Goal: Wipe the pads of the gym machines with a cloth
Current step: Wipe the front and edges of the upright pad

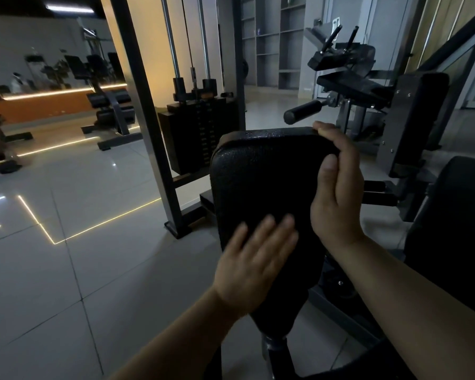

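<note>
A black textured machine pad (pixel 261 174) stands upright on a post in front of me, at the centre of the head view. My left hand (pixel 252 264) lies flat on the pad's lower left face with the fingers stretched out, and it is blurred by motion. My right hand (pixel 337 193) grips the pad's upper right edge, thumb on the front and fingers curled over the top corner. No cloth shows in either hand; whether one lies under the left palm is hidden.
A weight stack (pixel 200 127) in a steel frame (pixel 148 119) stands just behind the pad. To the right are another machine's back pad (pixel 420 119), a foam roller handle (pixel 302 112) and a dark seat (pixel 455 229). Glossy tiled floor (pixel 52 242) lies to the left, with benches (pixel 110 102) beyond.
</note>
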`<act>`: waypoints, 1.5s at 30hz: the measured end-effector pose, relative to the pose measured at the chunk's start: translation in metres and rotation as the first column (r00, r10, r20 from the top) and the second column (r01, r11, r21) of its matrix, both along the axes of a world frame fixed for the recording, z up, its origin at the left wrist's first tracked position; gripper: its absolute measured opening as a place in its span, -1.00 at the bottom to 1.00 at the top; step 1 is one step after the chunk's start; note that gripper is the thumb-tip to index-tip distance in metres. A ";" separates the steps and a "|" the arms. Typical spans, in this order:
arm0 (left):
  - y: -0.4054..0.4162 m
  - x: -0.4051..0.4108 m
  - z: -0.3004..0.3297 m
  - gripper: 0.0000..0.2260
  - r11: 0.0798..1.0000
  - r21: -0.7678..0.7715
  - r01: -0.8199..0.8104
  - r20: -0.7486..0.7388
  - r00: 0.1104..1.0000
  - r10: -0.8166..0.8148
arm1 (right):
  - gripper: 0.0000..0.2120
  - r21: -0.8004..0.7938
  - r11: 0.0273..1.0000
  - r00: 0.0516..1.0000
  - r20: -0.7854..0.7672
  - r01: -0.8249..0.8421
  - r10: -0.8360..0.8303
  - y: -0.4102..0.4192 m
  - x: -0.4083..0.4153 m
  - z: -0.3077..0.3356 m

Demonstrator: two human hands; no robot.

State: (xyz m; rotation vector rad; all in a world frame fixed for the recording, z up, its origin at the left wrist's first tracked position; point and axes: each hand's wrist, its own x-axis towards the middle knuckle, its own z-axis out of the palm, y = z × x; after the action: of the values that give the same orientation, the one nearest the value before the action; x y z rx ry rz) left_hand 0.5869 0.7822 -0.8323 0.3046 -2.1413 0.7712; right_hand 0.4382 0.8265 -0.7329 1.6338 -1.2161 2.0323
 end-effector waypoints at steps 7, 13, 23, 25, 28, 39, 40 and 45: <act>0.000 0.018 -0.046 -0.55 0.999 0.000 -0.035 0.185 0.982 0.034 | -0.63 -0.002 0.999 0.999 -0.020 0.037 -0.037 -0.003 -0.001 0.000; 0.000 -0.008 0.072 -0.56 0.996 0.083 -0.038 -0.272 0.961 0.060 | -0.62 0.023 0.999 0.999 -0.011 0.031 -0.031 -0.005 -0.001 -0.001; 0.011 -0.025 0.067 -0.62 0.902 0.344 0.260 -0.743 0.663 0.092 | -0.72 0.032 0.999 0.993 0.118 0.022 -0.026 -0.001 0.014 0.012; 0.021 -0.029 0.018 -0.60 0.886 0.405 0.225 -0.714 0.684 0.152 | -0.71 0.019 0.999 0.991 0.124 0.049 -0.051 -0.002 0.015 0.010; 0.026 -0.029 -0.045 -0.49 0.876 0.452 0.166 -0.667 0.715 0.209 | -0.69 -0.011 0.998 0.994 0.092 0.067 -0.066 -0.004 0.011 0.006; 0.014 -0.039 0.123 -0.54 0.806 0.497 0.322 -0.790 0.551 0.268 | -0.65 -0.027 0.998 0.996 0.081 0.049 -0.047 -0.004 0.012 0.008; 0.011 -0.040 0.134 -0.56 0.820 0.510 0.261 -0.760 0.583 0.287 | -0.65 -0.025 0.998 0.996 0.077 0.050 -0.048 -0.004 0.013 0.008; 0.007 -0.035 0.108 -0.62 0.862 0.391 0.324 -0.846 0.494 0.198 | -0.63 -0.020 0.999 0.994 0.098 0.049 -0.046 -0.005 0.013 0.007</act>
State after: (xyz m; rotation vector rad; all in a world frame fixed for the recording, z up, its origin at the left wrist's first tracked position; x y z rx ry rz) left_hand 0.5518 0.7890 -0.7238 0.7177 -1.2690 -0.0987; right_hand 0.4515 0.8219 -0.7256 1.4965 -1.2473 2.1110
